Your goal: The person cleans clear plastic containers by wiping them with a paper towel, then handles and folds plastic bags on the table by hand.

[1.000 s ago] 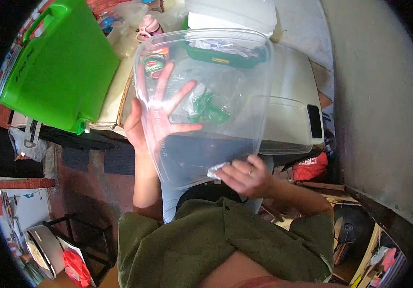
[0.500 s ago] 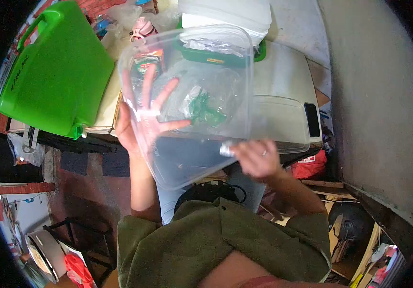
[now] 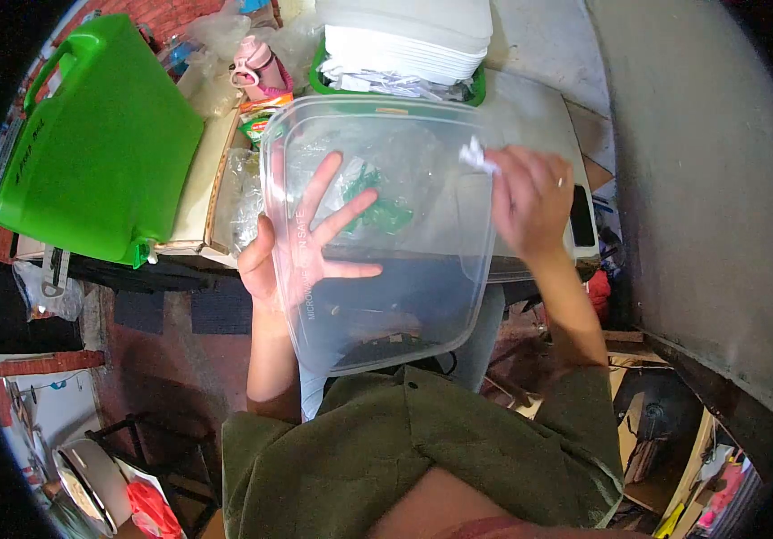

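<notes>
A clear plastic lid (image 3: 422, 234) with a raised rim is tilted up in front of me. Behind it, seen through the plastic, my left hand (image 3: 310, 238) supports its left side with the fingers spread wide. My right hand (image 3: 535, 193) pinches a crumpled white tissue (image 3: 476, 157) at the lid's upper right edge. Through the lid a green and clear plastic bag (image 3: 377, 211) shows on the table.
A green jug (image 3: 99, 144) stands at the left, a pink bottle (image 3: 259, 67) at the back. White foam trays (image 3: 404, 40) are stacked in a green basket (image 3: 316, 76). A phone (image 3: 582, 216) lies near the table's right edge, beside a grey wall (image 3: 710, 198).
My right hand has moved up and outward with the tissue, from the lid's lower right to its upper right edge. The lid has shifted and turned slightly, with my left hand still spread behind it.
</notes>
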